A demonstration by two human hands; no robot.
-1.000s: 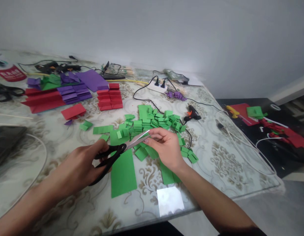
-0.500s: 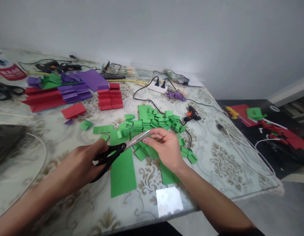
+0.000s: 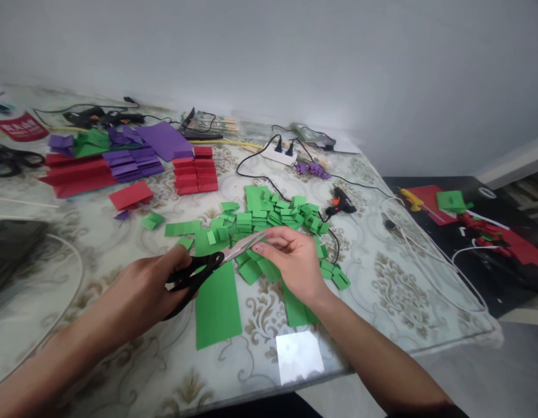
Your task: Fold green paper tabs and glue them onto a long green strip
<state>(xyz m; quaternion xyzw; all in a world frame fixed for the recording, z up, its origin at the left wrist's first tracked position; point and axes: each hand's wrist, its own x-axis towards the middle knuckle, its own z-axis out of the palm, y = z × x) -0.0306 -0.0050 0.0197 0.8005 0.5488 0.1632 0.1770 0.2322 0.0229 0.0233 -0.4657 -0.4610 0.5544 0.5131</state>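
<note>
My left hand (image 3: 149,284) is closed around the black handles of a pair of scissors (image 3: 199,273). Their metal blades point right and up, slightly parted, and reach the fingertips of my right hand (image 3: 293,261). Thumb and forefinger of that hand pinch a small piece of green paper (image 3: 255,241) at the blades; most of it is hidden. Behind and below both hands lies a pile of small folded green paper pieces (image 3: 278,216). A long green paper strip (image 3: 217,307) is under the scissors, and another green strip (image 3: 295,307) lies partly under my right wrist.
Folded red paper (image 3: 194,171) and purple paper (image 3: 133,164) lie at the back left. A black glue gun (image 3: 340,202) rests right of the pile, its cord near a white power strip (image 3: 278,154). A dark phone-like object (image 3: 11,249) is at left. White cable (image 3: 426,261) crosses the table's right edge.
The scissor blades have parted a little at my right fingertips. Both hands stay in almost the same place, and the paper on the table has not moved.
</note>
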